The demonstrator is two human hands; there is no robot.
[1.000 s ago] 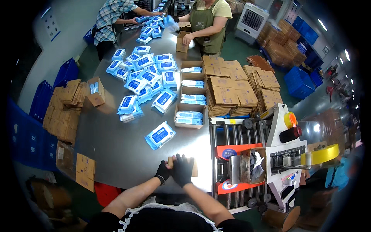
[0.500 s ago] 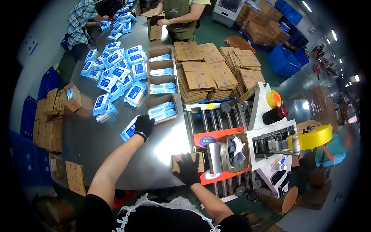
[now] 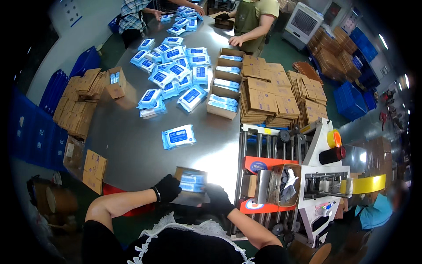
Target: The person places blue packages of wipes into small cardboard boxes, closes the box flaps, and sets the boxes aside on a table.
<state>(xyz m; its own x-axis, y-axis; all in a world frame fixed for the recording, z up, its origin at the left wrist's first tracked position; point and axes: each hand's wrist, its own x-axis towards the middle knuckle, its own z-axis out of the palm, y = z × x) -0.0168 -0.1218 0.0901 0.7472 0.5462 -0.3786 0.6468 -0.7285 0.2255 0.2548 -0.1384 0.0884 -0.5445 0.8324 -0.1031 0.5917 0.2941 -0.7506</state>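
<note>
An open cardboard carton [image 3: 178, 172] with blue-and-white wipes packs [image 3: 191, 179] inside is held between my hands at the table's near edge. My left hand [image 3: 168, 188], in a black glove, is closed on the carton's left side. Smeared by motion, my black-gloved right hand [image 3: 217, 200] grips its right side. Just beyond lies a single wipes pack [image 3: 179, 137] flat on the metal table [image 3: 132, 154]. A row of open cartons [image 3: 223, 113] holding wipes packs stands farther off, beside a heap of loose packs [image 3: 176, 72].
At right, a taping machine [image 3: 314, 176] with a roller conveyor has a small carton [image 3: 249, 185] on it. Flattened cartons [image 3: 262, 94] are stacked behind the conveyor. Another carton [image 3: 116, 83] stands at the table's left edge. Co-workers [image 3: 250, 24] are at the far end.
My left hand has left the loose wipes pack, my right hand the closed carton, which is now farther onto the conveyor. Both hands hold an open carton close to me. The view has shifted.
</note>
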